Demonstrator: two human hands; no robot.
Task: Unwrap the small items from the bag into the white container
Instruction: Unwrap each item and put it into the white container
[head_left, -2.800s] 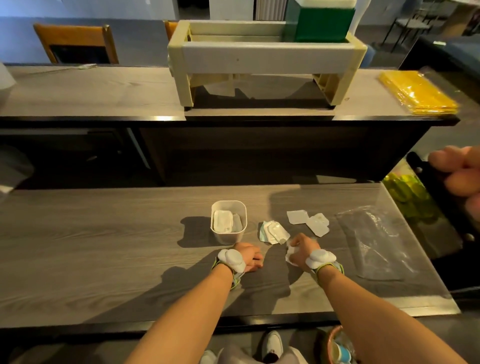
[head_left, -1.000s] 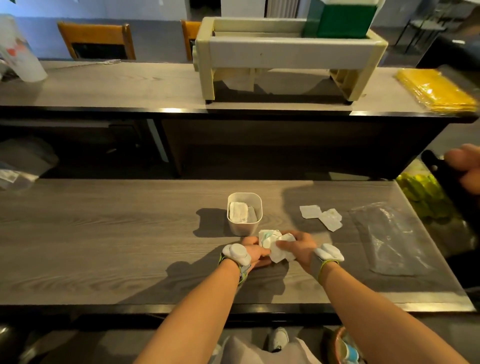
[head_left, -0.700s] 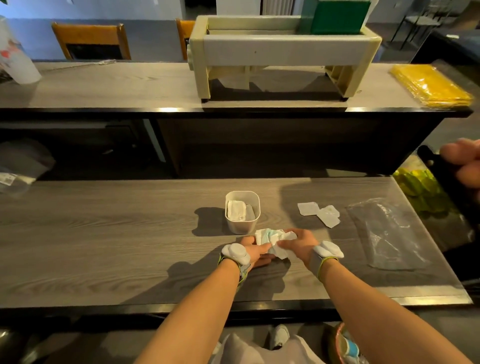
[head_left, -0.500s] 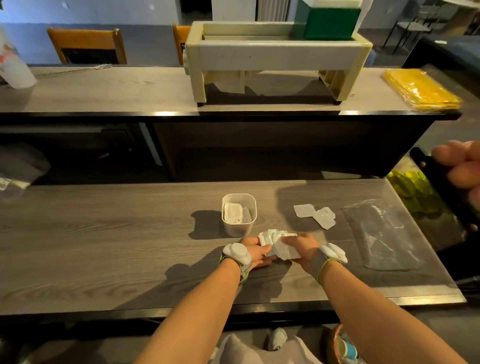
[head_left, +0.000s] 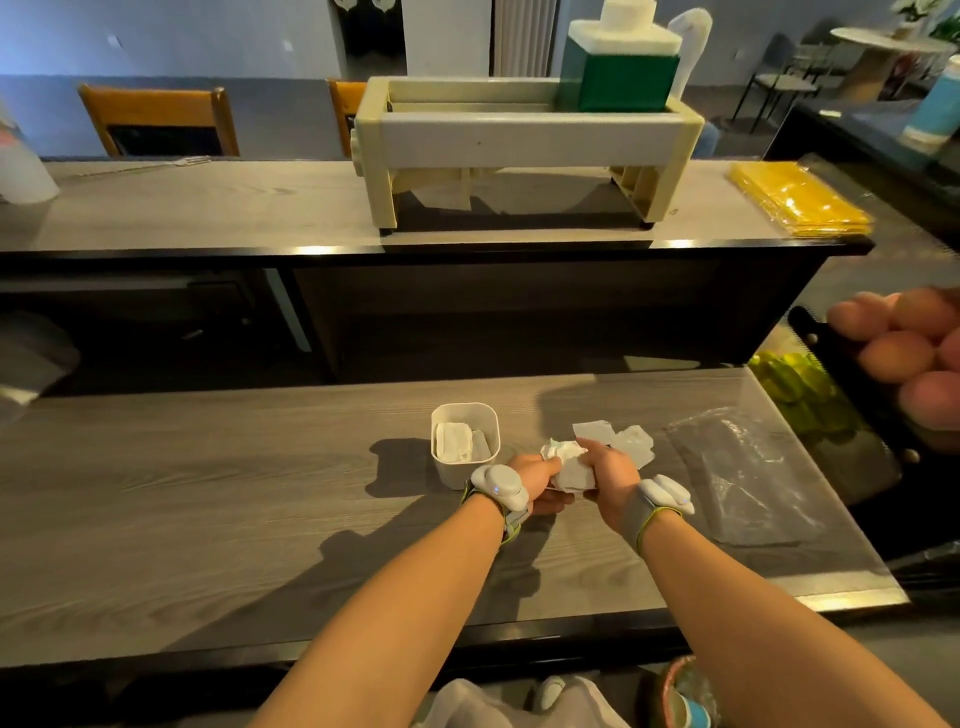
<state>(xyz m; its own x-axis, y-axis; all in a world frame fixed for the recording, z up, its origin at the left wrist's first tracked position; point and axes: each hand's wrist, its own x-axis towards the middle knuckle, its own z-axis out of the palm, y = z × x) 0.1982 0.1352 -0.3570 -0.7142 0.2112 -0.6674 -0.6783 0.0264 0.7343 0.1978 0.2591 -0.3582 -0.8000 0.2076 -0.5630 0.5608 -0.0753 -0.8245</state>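
Unwrapping step: left hand (head_left: 535, 480) and right hand (head_left: 608, 475) both closed on one wrapped item (head_left: 566, 465). Next, judged: peel wrapper, drop contents into white container (head_left: 465, 415) just left.

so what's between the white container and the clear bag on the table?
Head view: both hands, left hand and right hand, gripping a wrapped item, plus loose empty wrappers.
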